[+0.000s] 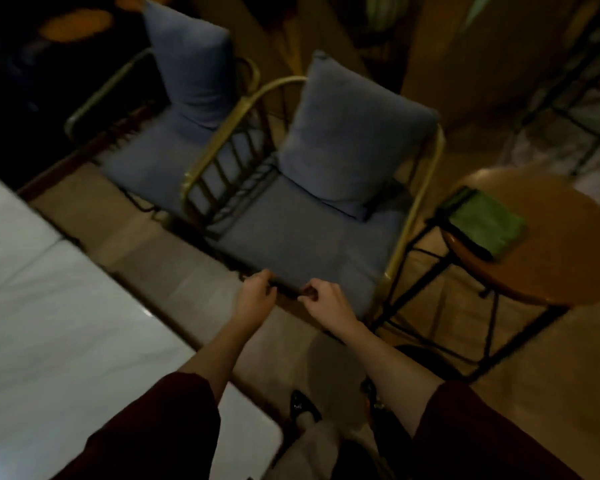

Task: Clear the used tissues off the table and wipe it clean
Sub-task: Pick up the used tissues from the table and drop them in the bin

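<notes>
Grey-blue cushions [354,133], green cloth [485,225]

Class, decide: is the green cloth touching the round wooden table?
Touching. The head view shows the green cloth lying flat on the round wooden table, near its edge.

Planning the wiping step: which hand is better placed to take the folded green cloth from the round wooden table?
Right. The right hand is nearer the folded green cloth; the left hand would have to cross over. Both hold the blue cushioned chair.
</notes>
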